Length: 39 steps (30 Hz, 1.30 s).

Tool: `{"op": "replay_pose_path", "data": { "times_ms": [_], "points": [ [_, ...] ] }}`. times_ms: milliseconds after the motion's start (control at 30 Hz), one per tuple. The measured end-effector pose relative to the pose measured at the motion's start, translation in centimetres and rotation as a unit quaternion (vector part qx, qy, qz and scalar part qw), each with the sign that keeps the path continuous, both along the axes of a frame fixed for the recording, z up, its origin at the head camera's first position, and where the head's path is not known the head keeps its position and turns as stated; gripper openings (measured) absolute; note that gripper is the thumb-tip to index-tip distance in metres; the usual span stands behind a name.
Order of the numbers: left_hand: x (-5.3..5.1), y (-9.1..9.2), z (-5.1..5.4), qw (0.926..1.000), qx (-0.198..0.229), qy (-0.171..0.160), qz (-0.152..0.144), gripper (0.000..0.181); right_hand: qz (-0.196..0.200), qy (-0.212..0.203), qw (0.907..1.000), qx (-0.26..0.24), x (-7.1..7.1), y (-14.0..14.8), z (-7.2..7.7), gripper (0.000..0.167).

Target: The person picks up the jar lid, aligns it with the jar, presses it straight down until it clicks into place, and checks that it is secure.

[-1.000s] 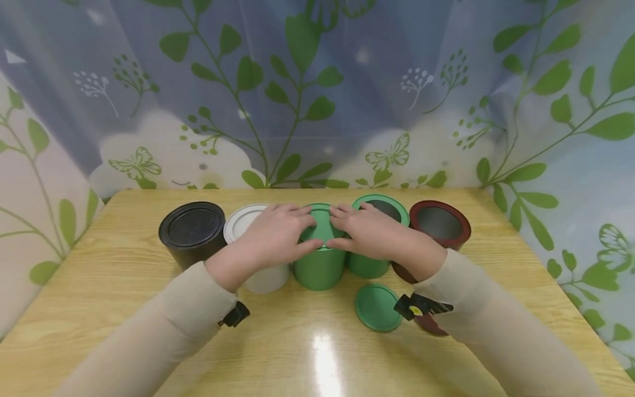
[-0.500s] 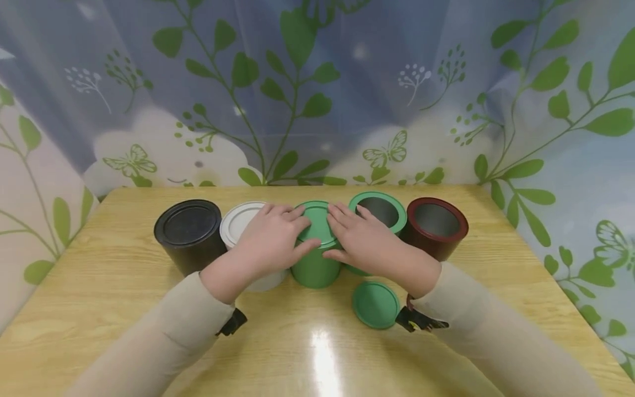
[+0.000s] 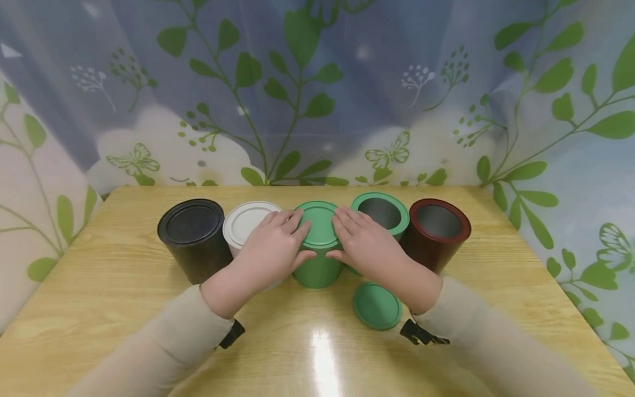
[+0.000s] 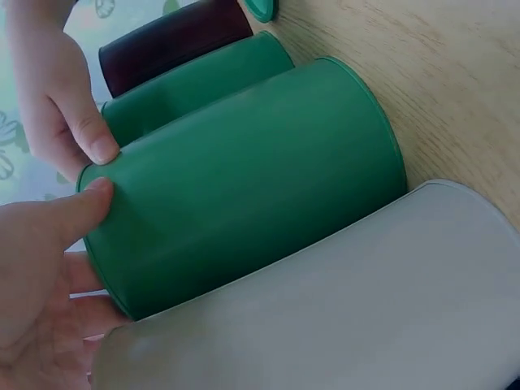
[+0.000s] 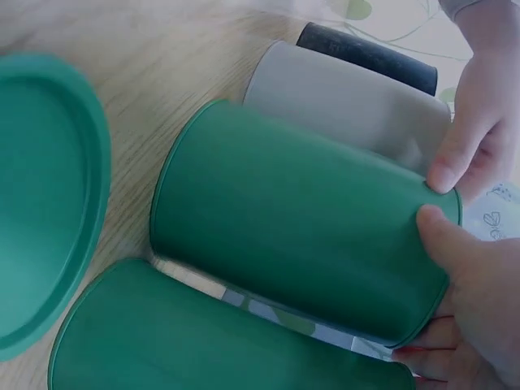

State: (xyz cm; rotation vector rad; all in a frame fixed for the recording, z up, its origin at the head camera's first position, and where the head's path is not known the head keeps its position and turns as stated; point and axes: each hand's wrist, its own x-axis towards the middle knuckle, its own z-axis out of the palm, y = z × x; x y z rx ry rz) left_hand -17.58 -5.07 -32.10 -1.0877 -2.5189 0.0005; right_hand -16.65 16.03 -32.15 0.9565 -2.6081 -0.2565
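A: So how far along are we? I'm seeing five canisters standing in a row on the worktop (image 3: 278, 342).

B: Two down, I'd say. The outer green canister (image 3: 380, 214) and the dark red canister (image 3: 429, 251), over at the right end, are sitting topless. The black canister (image 3: 198, 248), white canister (image 3: 248, 218) and middle green canister (image 3: 317, 270) are sitting capped, so I'm counting three unopened.

A: And the hands?

B: Both grasping. The left hand (image 3: 270, 248) and right hand (image 3: 369, 242) are gripping the middle green canister from opposite sides, thumbs pressing just below its rim. Its fitted lid (image 3: 319, 223) is sitting in place, so imo that one's in progress, not finished.

A: Any loose lids?

B: One loose green lid (image 3: 377, 306) is lying in front of the outer green canister. I'm not spotting a dark red one.
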Motion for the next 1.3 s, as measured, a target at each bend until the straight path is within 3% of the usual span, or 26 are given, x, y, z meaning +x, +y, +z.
{"op": "replay_pose_path", "data": {
  "times_ms": [267, 433, 833, 1033, 1300],
  "points": [
    [0.3, 0.0, -0.8, 0.9978, 0.023, 0.060, 0.016, 0.055, 0.016, 0.040, 0.9990, 0.007, 0.1, 0.0, -0.1, 0.064],
    [0.2, 0.0, -1.0, 0.9961, 0.034, 0.081, 0.003, 0.055, 0.029, 0.075, 0.9968, 0.000, 0.2, -0.1, -0.2, 0.061],
    [0.0, 0.3, -1.3, 0.9898, 0.038, 0.137, -0.006, 0.044, 0.031, 0.105, 0.9939, -0.011, 0.5, -0.5, -0.5, 0.048],
    [0.1, 0.4, -1.5, 0.9903, 0.046, 0.131, -0.009, 0.042, 0.035, 0.107, 0.9930, -0.038, 0.7, -0.7, -0.8, 0.044],
    [1.0, 1.3, -1.0, 0.9925, 0.010, 0.117, 0.034, 0.048, 0.026, 0.110, 0.9927, -0.042, 1.0, -1.0, -1.0, 0.046]
  ]
}}
